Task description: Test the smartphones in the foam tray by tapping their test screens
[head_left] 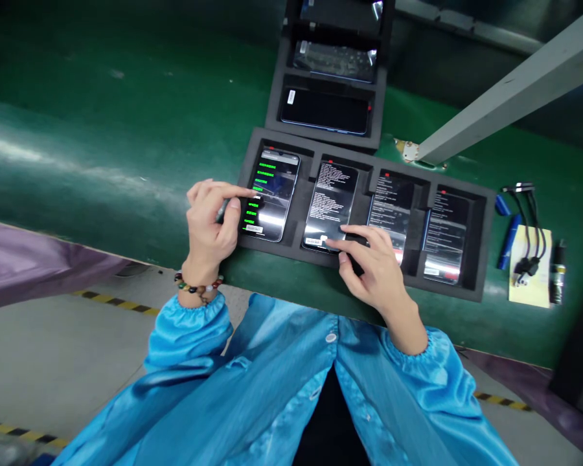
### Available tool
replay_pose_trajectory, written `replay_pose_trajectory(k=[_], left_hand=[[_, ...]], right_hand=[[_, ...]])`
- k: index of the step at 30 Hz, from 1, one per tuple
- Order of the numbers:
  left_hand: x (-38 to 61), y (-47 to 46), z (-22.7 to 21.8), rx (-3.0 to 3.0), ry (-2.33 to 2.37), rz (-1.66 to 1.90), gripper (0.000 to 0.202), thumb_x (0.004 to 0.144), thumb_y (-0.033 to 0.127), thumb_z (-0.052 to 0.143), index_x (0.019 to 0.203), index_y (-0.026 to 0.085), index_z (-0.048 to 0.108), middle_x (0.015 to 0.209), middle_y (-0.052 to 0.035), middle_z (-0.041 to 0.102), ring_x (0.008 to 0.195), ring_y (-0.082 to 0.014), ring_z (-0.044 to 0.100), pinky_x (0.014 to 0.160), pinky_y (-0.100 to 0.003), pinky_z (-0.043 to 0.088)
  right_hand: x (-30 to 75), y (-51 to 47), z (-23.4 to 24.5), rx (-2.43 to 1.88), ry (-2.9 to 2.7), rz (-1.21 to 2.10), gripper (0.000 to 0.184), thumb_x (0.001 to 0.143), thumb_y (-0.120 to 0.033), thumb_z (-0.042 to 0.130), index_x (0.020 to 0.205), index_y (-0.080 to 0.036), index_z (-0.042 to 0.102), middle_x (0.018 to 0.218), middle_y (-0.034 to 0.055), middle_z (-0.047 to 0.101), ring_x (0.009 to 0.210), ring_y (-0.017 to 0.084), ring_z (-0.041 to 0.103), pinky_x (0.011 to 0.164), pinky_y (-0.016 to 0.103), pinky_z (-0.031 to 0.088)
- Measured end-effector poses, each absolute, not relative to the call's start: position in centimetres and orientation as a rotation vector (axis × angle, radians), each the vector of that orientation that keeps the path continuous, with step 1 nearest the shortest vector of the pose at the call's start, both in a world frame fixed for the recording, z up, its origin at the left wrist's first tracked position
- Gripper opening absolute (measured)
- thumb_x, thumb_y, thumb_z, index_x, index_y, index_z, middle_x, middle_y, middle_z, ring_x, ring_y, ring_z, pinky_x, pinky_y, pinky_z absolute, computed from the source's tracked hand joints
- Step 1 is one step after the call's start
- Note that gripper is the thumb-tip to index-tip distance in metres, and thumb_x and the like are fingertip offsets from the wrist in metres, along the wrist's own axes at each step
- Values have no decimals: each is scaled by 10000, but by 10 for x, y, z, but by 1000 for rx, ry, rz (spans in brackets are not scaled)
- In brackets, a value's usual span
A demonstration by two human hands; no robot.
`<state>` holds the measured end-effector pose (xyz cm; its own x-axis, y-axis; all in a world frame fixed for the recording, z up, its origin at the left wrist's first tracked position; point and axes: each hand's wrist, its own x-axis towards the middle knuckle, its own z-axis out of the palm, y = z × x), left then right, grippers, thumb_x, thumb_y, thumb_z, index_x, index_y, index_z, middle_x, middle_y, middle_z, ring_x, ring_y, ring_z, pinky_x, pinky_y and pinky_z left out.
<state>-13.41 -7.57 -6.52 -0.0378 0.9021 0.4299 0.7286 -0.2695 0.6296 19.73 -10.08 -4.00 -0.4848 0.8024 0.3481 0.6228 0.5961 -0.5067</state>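
A black foam tray (480,259) lies on the green belt and holds several lit phones side by side. My left hand (211,223) reaches to the leftmost phone (271,194), whose screen shows green lines; the forefinger tip touches its left side, the other fingers are curled. My right hand (372,265) rests over the tray's front rim, with the forefinger on the bottom of the second phone (331,197), which shows white text. Two more phones (444,223) lie to the right, untouched. Neither hand holds anything.
A second foam tray (276,97) with dark phones stands behind the first. A grey metal bar (505,97) slants over the belt at upper right. Black cables (527,226), blue pens and a yellow pad (534,285) lie right of the tray. Grey floor with yellow-black tape lies below.
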Motion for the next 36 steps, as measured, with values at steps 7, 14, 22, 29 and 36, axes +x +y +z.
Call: replay_pose_trajectory(k=[7,14,22,29,36], left_hand=[[-135,-76,-66,2027,1742,1200,274,1149,459,496,1173,400,762,1148,19,826,1119,-272,743,1249,-629,416],[-135,-76,-66,1989,1757,1189,303,1147,505,482,1164,402,767,1146,18,825,1142,-278,740,1259,-630,401],[-134,-76,-65,2015,1760,1185,306,1151,494,476,1151,390,764,1140,16,828,1123,-273,742,1245,-625,418],[-134,-76,-65,2010,1749,1199,277,1150,475,494,1168,410,762,1140,30,824,1140,-261,737,1251,-626,415],[-134,-76,-63,1985,1769,1171,303,1143,518,473,1160,419,760,1155,35,823,1160,-263,739,1256,-630,407]], right_hand=[[197,-101,-41,-1188,-2239,415,285,1044,-159,596,1256,-242,767,1334,112,800,1297,294,736,1107,522,558],[197,-100,-41,-1181,-2239,422,292,1037,-153,598,1255,-238,772,1324,115,804,1287,296,738,1100,525,562],[199,-101,-39,-1052,-2226,479,245,1030,-166,607,1164,-256,792,1247,86,823,1214,267,769,1084,510,576],[197,-100,-39,-1295,-2167,479,378,1064,-202,548,1400,-266,708,1395,119,767,1396,320,687,1154,563,542],[195,-100,-40,-1361,-2187,462,426,1075,-215,517,1475,-282,647,1474,122,727,1440,334,652,1195,592,523]])
